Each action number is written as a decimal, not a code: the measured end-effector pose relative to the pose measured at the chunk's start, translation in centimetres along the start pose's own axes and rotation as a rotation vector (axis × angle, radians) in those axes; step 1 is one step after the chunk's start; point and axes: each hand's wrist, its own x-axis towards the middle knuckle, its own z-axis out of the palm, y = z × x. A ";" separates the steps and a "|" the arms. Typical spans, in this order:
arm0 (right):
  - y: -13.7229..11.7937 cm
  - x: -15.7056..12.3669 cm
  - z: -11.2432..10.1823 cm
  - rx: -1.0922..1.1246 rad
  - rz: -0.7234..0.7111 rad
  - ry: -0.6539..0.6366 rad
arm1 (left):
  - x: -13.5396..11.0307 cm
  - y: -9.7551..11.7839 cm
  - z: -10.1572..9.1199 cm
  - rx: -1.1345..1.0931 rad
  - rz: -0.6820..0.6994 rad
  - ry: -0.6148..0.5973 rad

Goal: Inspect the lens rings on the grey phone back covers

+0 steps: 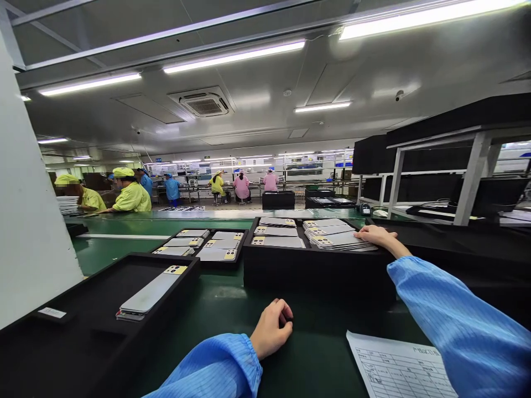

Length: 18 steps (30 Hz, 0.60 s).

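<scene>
Flat, open right hand [375, 235] rests on stacked phone backs [338, 239]; left hand [271, 326] lies curled, empty.

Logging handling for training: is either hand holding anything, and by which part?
Right hand rests on the stacked phone covers, nothing gripped. Left hand is curled shut; contents cannot be told.

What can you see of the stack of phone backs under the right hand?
The stack of phone backs is several thin, silvery-grey panels, each with a yellow-taped camera cutout at its near-left corner. They lie flat and slightly fanned in the right half of a black tray on the green belt. The right hand rests on the stack's right end, fingers flat on the top panel.
</scene>
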 end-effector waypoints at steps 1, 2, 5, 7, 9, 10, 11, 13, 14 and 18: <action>0.0 0.0 0.0 0.008 -0.003 -0.004 | 0.0 0.0 0.0 0.001 0.000 0.000; 0.0 0.0 0.1 0.015 -0.006 -0.008 | 0.0 0.0 0.0 0.001 0.000 0.000; 0.0 0.0 0.2 0.034 -0.006 -0.021 | 0.0 -0.1 -0.1 0.002 0.004 0.000; -0.1 0.0 0.3 0.045 -0.003 -0.031 | -0.1 -0.1 -0.1 0.002 0.007 0.000; -0.1 0.0 0.3 0.059 0.000 -0.039 | -0.2 -0.2 -0.1 0.002 0.009 0.001; 0.0 -0.1 0.2 0.068 -0.001 -0.044 | -0.2 -0.2 -0.1 0.001 0.010 0.002; 0.0 -0.1 0.2 0.079 -0.003 -0.047 | -0.2 -0.2 0.0 0.001 0.010 0.003; 0.2 -0.2 0.2 0.106 -0.012 -0.050 | -0.2 -0.3 0.0 0.000 0.014 0.003; 0.2 -0.2 0.2 0.123 -0.018 -0.050 | -0.1 -0.3 0.0 -0.001 0.015 0.003; 0.6 -0.1 0.3 0.213 -0.020 -0.030 | 0.0 -0.3 0.0 -0.005 0.020 -0.002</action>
